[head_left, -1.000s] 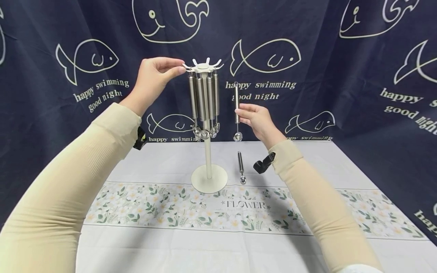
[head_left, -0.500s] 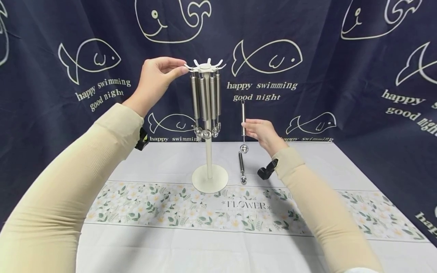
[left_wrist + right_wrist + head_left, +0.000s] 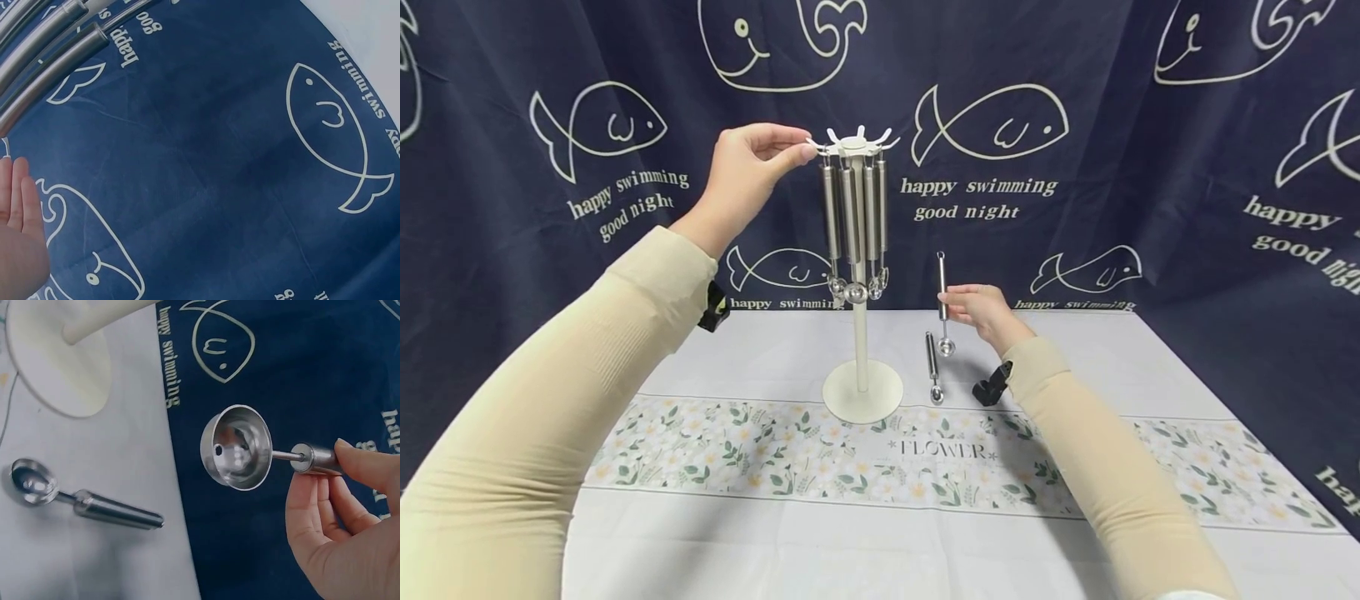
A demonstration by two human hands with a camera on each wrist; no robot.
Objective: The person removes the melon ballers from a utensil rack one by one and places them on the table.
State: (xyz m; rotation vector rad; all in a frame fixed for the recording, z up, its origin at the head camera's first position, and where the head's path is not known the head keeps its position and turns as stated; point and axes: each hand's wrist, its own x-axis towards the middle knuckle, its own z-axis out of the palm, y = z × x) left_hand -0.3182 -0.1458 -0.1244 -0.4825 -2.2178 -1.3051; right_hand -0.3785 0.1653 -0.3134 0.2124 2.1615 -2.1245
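Upright in the air, a steel melon baller [image 3: 943, 287] is pinched by its handle between the thumb and fingers of my right hand [image 3: 988, 315]. In the right wrist view its round scoop bowl [image 3: 237, 447] has a small hole. A second melon baller [image 3: 932, 367] lies on the table just below. My left hand [image 3: 741, 171] pinches one hook of the white rotating rack [image 3: 861, 333] at its top. Several steel melon ballers [image 3: 852, 217] hang from the rack's hooks. In the left wrist view some hanging handles [image 3: 56, 69] pass close by my left hand's fingers.
The rack's round base [image 3: 862, 408] stands on the white tablecloth [image 3: 865, 550], touching a floral strip [image 3: 700, 450]. Behind the table hangs a navy curtain [image 3: 850, 100] with fish drawings.
My right hand has moved down and slightly right, away from the rack, carrying the melon baller toward the table. My left hand stays at the rack's hook.
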